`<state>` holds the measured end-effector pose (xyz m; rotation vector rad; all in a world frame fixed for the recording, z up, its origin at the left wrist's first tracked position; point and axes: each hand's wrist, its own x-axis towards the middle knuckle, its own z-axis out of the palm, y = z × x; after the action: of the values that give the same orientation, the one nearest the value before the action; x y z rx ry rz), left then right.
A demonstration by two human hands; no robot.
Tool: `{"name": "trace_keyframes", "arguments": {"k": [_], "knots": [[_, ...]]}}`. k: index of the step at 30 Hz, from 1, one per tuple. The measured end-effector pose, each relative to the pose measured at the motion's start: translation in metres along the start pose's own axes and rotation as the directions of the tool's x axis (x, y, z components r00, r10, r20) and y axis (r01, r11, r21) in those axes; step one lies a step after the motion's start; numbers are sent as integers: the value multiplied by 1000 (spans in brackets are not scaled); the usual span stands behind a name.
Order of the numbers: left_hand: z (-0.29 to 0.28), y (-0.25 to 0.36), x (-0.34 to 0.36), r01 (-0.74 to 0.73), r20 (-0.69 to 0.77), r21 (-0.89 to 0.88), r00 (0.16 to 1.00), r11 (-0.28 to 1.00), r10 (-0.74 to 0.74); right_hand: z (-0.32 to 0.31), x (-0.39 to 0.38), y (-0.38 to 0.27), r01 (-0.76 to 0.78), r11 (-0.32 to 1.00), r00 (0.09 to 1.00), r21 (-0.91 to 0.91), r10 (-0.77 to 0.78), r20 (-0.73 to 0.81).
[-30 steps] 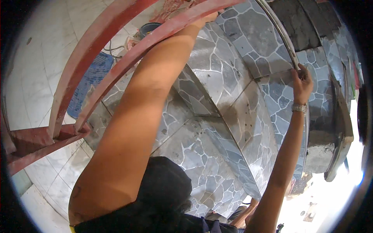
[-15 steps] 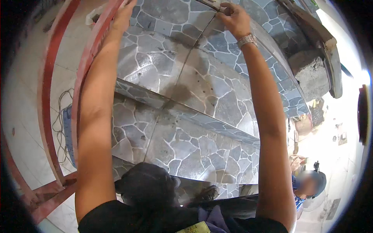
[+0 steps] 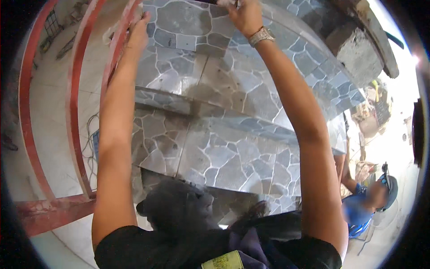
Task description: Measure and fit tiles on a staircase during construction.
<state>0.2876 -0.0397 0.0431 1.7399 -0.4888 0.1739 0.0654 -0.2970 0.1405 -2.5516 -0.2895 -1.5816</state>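
Observation:
My left hand (image 3: 139,33) is at the top left, against the inner red railing bar (image 3: 117,45), with its thumb up and its fingers curled round the bar, partly hidden. Both my arms reach far forward over steps faced with grey stone-pattern tiles (image 3: 179,20). My right hand (image 3: 247,17), with a metal watch (image 3: 262,36) at the wrist, is bent closed at the top edge of the view. Its fingertips are at the rim of the upper tiled step, partly cut off, and what they pinch is too small to tell.
More curved red bars (image 3: 76,85) rise from a red base rail (image 3: 58,213) at left. A rough concrete block (image 3: 358,56) stands at upper right. A person in a cap and blue top (image 3: 358,210) is at lower right. A cable (image 3: 91,134) lies beyond the bars.
The view has shifted, so the bars and steps sit differently in it. My right hand has moved left and up, closer to my left hand. The person at right shows more fully.

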Motion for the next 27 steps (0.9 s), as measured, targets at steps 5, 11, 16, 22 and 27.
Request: {"name": "trace_keyframes", "arguments": {"k": [5, 11, 16, 22, 27], "knots": [[24, 3, -35, 43, 92, -572, 996, 819, 11, -94, -47, -38, -329, 940, 937, 90, 337, -90], [53, 51, -101, 429, 405, -610, 891, 666, -203, -165, -152, -73, -809, 318, 542, 494, 728, 420], [85, 63, -127, 610, 505, -413, 771, 676, -387, -190, -167, -59, -902, 130, 303, 411, 869, 391], [83, 78, -177, 734, 734, -286, 581, 616, -351, -195, -213, -8, -936, 298, 347, 188, 873, 342], [95, 91, -196, 770, 688, -211, 554, 601, -468, -198, -241, 16, -936, 351, 305, -11, 830, 467]]}}
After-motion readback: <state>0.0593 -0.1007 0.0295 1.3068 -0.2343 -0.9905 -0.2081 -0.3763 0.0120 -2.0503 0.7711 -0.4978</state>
